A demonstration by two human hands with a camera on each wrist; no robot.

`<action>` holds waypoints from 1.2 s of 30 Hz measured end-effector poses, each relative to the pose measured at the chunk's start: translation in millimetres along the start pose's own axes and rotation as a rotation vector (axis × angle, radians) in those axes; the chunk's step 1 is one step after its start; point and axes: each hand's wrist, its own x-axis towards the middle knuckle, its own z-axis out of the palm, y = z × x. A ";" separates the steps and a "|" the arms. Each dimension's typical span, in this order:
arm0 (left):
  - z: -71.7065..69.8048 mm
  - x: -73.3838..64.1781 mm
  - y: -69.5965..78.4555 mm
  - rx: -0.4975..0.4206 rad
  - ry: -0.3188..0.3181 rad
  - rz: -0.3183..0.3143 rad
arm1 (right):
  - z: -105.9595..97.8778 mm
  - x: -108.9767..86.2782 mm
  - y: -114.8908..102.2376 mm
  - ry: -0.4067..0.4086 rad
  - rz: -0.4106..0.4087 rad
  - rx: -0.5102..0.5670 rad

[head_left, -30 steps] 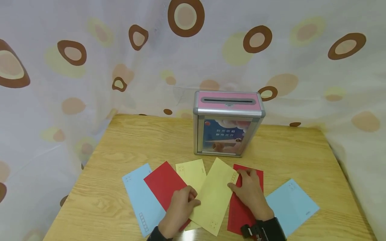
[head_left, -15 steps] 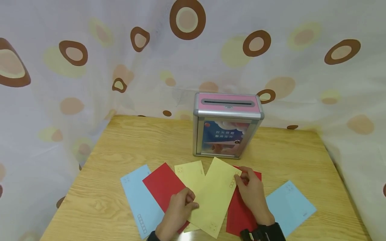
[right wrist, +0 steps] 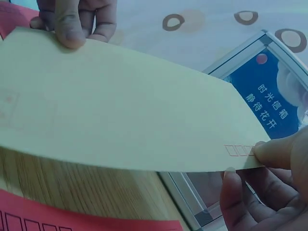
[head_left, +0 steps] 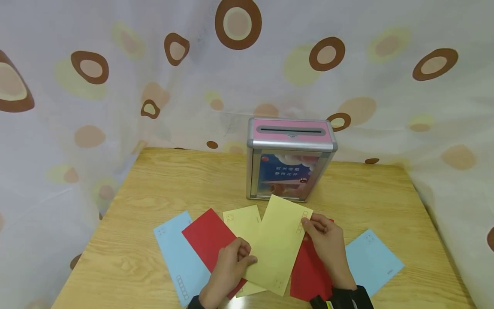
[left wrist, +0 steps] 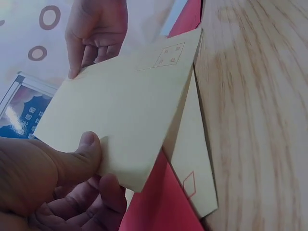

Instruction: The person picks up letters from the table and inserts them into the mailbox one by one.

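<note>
Both hands pinch a yellow envelope (head_left: 279, 244), raised above the table in the wrist views. My left hand (head_left: 230, 266) grips its lower left edge, thumb on top and fingers beneath. At the upper right corner, by the printed row of small boxes, my right hand (head_left: 328, 244) holds it between thumb and fingers. Below lies a second yellow envelope (head_left: 243, 219), partly covered. A red envelope (head_left: 210, 236) overlaps it on the left, and another red envelope (head_left: 308, 274) lies under my right hand.
A pink and silver letter box (head_left: 291, 159) with a top slot stands behind the envelopes. One blue envelope (head_left: 179, 257) lies at left, another blue envelope (head_left: 374, 259) at right. The wooden table (head_left: 154, 184) meets a patterned curtain (head_left: 216, 86) at the back.
The held yellow envelope has lifted off the table and shifted slightly right at its upper end. My right hand has moved a little right with it; my left hand stays nearly in place.
</note>
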 end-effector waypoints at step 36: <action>15.9 4.6 12.6 -0.039 0.092 0.090 | -5.9 -13.0 -16.7 -0.138 -0.104 -0.064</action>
